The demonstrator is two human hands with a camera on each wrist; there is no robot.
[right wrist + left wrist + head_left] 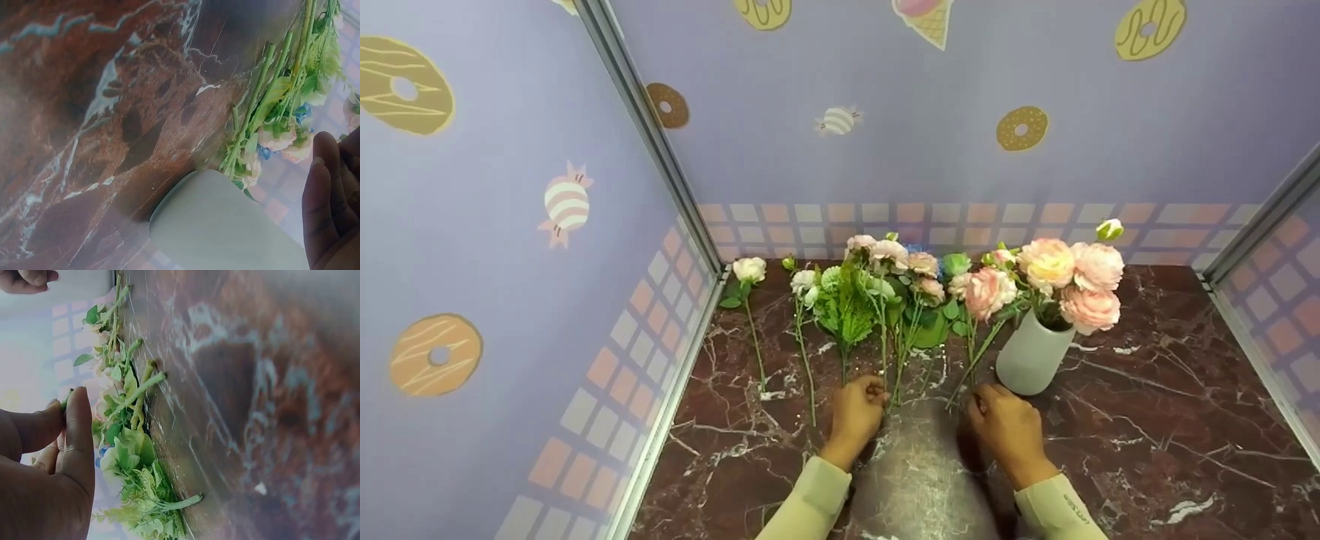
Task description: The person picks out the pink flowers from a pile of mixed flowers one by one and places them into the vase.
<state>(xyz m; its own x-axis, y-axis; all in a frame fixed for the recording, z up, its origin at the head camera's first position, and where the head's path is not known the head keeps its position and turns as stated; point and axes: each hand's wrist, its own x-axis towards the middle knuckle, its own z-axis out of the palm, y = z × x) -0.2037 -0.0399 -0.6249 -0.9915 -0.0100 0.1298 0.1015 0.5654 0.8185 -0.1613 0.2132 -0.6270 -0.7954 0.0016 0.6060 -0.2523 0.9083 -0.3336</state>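
In the head view, my left hand (856,414) is low over the table, at the lower ends of a row of artificial flowers. Its thumb and index finger pinch a thin green flower stem (66,399), whose cut end shows in the left wrist view; I cannot tell which bloom it carries. Green fern-like leaves (846,300) and pale pink flowers (889,253) lie just beyond this hand. My right hand (1009,416), fingers loosely bent and holding nothing, hovers beside the stem ends of a pink peony (988,292), in front of the white vase (1033,358).
Large pink peonies (1096,266) stand in the vase. A white rose (748,270) lies apart at the far left, and a small white flower spray (804,283) lies between it and the leaves. Patterned panels (840,172) enclose the dark marbled table (1170,420) at back and sides.
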